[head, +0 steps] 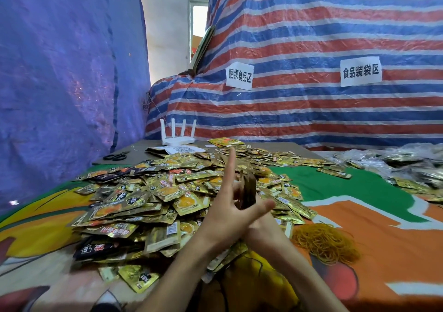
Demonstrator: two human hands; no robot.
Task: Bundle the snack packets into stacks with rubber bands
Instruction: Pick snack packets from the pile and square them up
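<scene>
Packets lie heaped left and far of your hands: light, slick foil, likely to slide, so pinch a stack across its flat faces. Your left hand and right hand together clasp a small stack upright. Rubber bands sit loose at near right; no container shows.

Single head view, facing forward-down over table; edges probably distorted.

The striped tarp bears paper signs "捆绑食品区" and "食品装袋区".
</scene>
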